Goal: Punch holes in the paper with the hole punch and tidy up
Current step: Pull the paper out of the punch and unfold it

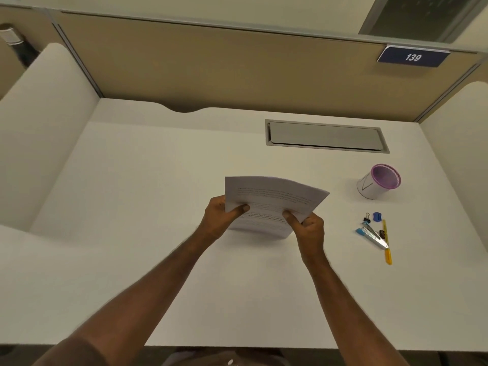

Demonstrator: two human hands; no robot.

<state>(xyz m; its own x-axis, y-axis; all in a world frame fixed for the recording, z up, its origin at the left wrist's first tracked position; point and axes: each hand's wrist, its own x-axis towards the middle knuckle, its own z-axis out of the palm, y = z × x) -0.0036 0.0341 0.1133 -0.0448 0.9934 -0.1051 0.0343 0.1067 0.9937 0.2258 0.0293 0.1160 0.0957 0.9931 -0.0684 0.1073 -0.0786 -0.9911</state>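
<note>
Head view, one entry. Paper (pixel 274 199): printed sheets held over the middle of the desk (pixel 158 180), bowed upward. Left hand (pixel 219 217) closed on the left edge, thumb on top; right hand (pixel 309 229) closed on the lower right corner, probably to square the sheets for punching. Near the right edge: pink-rimmed cup (pixel 379 182); nearer the front, a blue and silver tool (pixel 371 235), likely the hole punch, with binder clip (pixel 366 217), small blue item (pixel 377 216), yellow pen (pixel 386 244) just beside.

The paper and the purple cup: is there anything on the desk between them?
No. In the head view, only bare white desk lies between the paper and the purple cup.
</note>
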